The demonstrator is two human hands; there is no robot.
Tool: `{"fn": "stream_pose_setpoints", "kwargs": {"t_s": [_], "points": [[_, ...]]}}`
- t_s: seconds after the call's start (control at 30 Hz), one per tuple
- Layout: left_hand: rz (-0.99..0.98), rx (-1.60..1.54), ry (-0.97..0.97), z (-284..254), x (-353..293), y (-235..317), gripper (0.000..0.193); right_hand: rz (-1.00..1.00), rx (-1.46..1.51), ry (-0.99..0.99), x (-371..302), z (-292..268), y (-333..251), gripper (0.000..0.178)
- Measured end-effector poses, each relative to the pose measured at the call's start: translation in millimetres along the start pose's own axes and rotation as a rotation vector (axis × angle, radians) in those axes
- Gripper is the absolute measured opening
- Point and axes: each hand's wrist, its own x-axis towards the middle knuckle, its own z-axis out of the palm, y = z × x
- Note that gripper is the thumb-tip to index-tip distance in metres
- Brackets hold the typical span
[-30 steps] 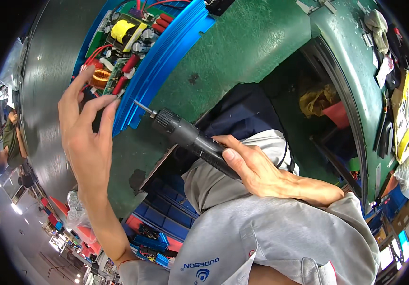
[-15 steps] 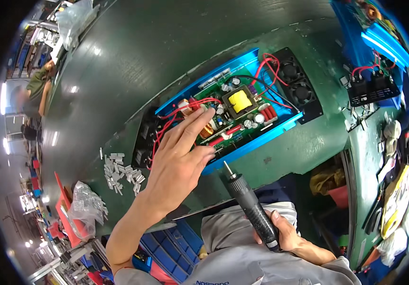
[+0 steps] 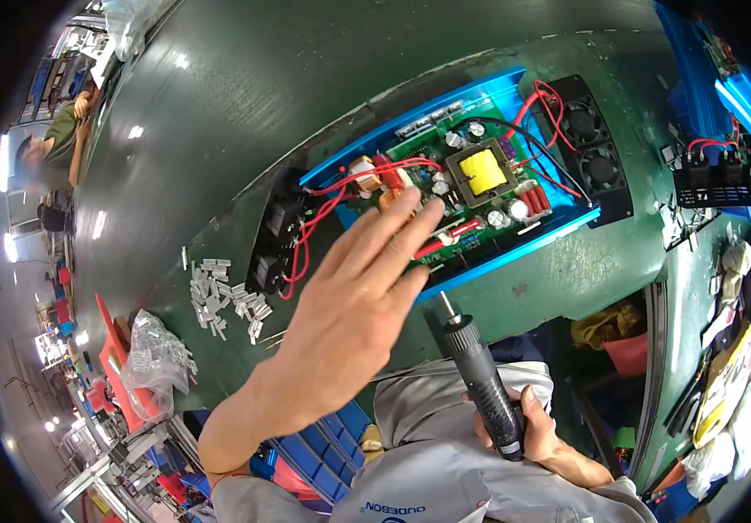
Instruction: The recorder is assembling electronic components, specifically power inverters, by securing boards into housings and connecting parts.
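Note:
My left hand (image 3: 349, 305) reaches over the near left part of a green circuit board, fingers stretched out, palm down and holding nothing. Whether its fingertips touch the board's parts I cannot tell. The board sits in a blue metal case (image 3: 515, 251), with a yellow-wrapped transformer (image 3: 483, 172) in its middle. Red wires run from the board to a black end panel (image 3: 273, 235) at the left. A black panel with two fans (image 3: 600, 166) lies at the right end. My right hand (image 3: 539, 431) grips a black electric screwdriver (image 3: 483, 375), its bit pointing toward the case's near wall.
Small silvery metal pieces (image 3: 219, 296) lie heaped left of the case. Beyond them are a clear plastic bag (image 3: 156, 357) and a red bin (image 3: 114, 357). Another blue case with a black panel (image 3: 717, 181) stands at the right. A person (image 3: 62, 144) is at the far left.
The view has shifted, so the case appears farther right. My left hand looks larger and has drawn slightly back toward the case's near side. My right hand still holds the screwdriver.

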Motion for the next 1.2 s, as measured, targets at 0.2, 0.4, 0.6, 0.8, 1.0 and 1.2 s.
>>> {"fn": "stream_pose_setpoints", "kwargs": {"t_s": [0.2,0.4,0.6,0.8,1.0,1.2], "points": [[-0.04,-0.025,-0.046,0.6,-8.1,14.0,0.025,-0.07,-0.195,0.083,0.6,-5.3,11.0,0.102],[-0.02,-0.054,0.136,25.0,-17.1,0.2,0.045,0.064,0.064,0.009,8.2,-12.2,19.6,0.095],[-0.046,-0.015,0.352,32.8,-37.0,-4.6,0.032,-0.101,-0.057,0.127,7.7,-15.1,15.1,0.09],[-0.707,0.214,0.819,20.4,-145.7,-48.5,0.014,-0.273,-0.443,0.355,-9.4,-45.4,29.2,0.088],[-1.273,0.094,0.733,72.8,-225.1,-90.7,0.027,-0.164,-0.451,0.424,-7.1,-43.0,30.1,0.089],[-1.15,0.504,0.558,68.9,-254.8,-100.3,0.03,-0.304,-0.659,0.281,-8.1,-41.9,18.5,0.07]]}}
